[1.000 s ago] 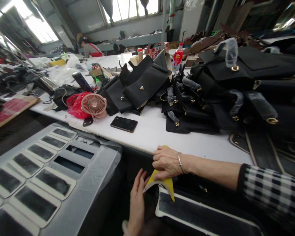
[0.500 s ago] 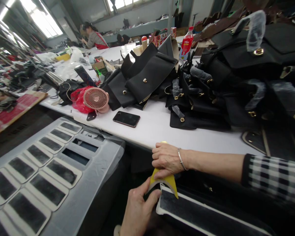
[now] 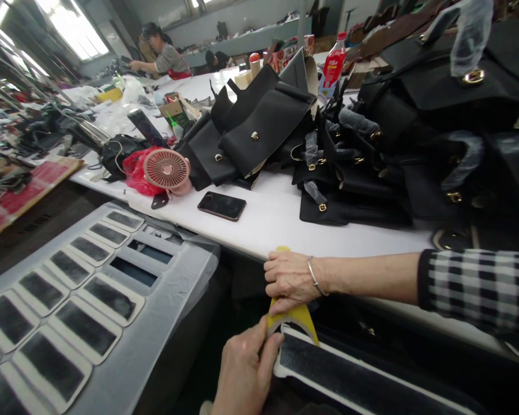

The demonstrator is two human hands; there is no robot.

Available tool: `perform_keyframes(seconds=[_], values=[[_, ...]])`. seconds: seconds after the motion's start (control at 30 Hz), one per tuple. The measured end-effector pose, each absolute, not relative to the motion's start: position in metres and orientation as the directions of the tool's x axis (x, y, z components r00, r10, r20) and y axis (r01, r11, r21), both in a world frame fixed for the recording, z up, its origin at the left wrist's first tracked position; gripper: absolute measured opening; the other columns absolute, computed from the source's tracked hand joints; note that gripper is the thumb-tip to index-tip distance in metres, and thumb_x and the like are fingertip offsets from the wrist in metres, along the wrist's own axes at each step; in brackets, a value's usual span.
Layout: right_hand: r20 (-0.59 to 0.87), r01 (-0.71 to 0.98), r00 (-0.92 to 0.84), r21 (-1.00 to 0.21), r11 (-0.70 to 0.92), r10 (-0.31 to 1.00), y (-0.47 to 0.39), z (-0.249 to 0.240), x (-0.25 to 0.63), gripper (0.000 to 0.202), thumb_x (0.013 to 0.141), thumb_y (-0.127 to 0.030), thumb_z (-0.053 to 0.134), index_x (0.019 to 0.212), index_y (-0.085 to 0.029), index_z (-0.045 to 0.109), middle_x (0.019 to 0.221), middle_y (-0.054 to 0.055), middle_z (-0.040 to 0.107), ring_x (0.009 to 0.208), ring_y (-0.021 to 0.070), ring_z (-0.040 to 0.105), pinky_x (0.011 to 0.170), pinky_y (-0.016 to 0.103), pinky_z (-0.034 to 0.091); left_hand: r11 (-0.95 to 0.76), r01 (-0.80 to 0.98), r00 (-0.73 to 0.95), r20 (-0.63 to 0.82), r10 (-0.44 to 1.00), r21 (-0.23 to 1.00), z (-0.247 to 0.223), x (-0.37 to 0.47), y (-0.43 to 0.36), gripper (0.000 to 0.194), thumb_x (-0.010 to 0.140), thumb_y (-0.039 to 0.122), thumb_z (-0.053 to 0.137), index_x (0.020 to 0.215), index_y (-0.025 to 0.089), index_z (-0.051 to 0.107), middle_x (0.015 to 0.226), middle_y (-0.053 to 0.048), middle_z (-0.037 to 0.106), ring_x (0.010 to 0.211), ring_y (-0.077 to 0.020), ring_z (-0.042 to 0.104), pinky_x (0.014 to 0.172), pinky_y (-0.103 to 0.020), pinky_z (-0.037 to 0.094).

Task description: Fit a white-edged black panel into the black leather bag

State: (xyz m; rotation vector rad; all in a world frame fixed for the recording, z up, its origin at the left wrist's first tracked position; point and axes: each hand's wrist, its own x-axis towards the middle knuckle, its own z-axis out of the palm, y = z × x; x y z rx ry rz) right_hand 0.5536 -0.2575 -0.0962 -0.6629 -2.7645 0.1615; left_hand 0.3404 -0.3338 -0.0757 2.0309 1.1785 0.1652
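My right hand [image 3: 290, 279] is wrapped round a yellow tool [image 3: 301, 320] whose lower end flares into a concave curve. That curved end lies over the near end of a long black strip with white edges [image 3: 341, 365]. At the same end, the thumb and forefinger of my left hand [image 3: 244, 369] pinch the strip's corner, with the fingertips close to the tool's left tip. The strip runs off to the lower right over dark material, where a small metal fitting [image 3: 367, 328] shows. Its far end is out of sight.
A grey board [image 3: 173, 300] with rows of black, pale-edged pieces [image 3: 86, 323] is at left. On the white table [image 3: 268, 222] lie a phone [image 3: 222, 205], a pink fan [image 3: 168, 169] and piled black bags [image 3: 363, 184]. A person [image 3: 164, 55] is farther back.
My right hand has shifted slightly left, and the tool's lower tip has moved slightly right. My left hand keeps its pinch. The distant person has stretched an arm out to the left.
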Motion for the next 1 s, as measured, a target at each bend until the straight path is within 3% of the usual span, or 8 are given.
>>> perform_keyframes(seconds=[0.37,0.9,1.0], values=[[0.191,0.397,-0.887,-0.149,0.905,0.421,-0.258,-0.092,0.553,0.046,0.094,-0.053,0.049,0.065,-0.02,0.062,0.062,0.001,0.062,0.066,0.0166,0.053,0.068,0.035,0.029,-0.471,0.661,0.636,-0.104,0.764,0.584,-0.08,0.342,-0.338,0.023,0.097,0.03,0.041,0.089,0.019,0.059,0.076,-0.006,0.067,0.07,-0.0187,0.067,0.06,-0.026,0.043],[0.088,0.608,-0.771,-0.19,0.771,0.631,-0.287,-0.093,0.556,0.048,0.098,-0.047,0.042,0.066,-0.019,0.063,0.061,0.004,0.064,0.061,0.0161,0.052,0.067,0.033,0.03,-0.474,0.674,0.672,-0.204,0.712,0.567,-0.072,0.343,-0.333,0.031,0.099,0.03,0.031,0.099,0.02,0.061,0.091,-0.009,0.07,0.082,-0.0248,0.069,0.066,-0.032,0.05],[0.056,0.681,-0.711,-0.195,0.706,0.701,-0.301,-0.093,0.555,0.048,0.099,-0.046,0.039,0.066,-0.019,0.062,0.062,0.005,0.065,0.063,0.0162,0.052,0.067,0.033,0.03,-0.453,0.644,0.685,-0.203,0.699,0.616,-0.068,0.341,-0.331,0.035,0.098,0.031,0.032,0.107,0.017,0.063,0.098,-0.012,0.071,0.091,-0.027,0.069,0.076,-0.036,0.052]])
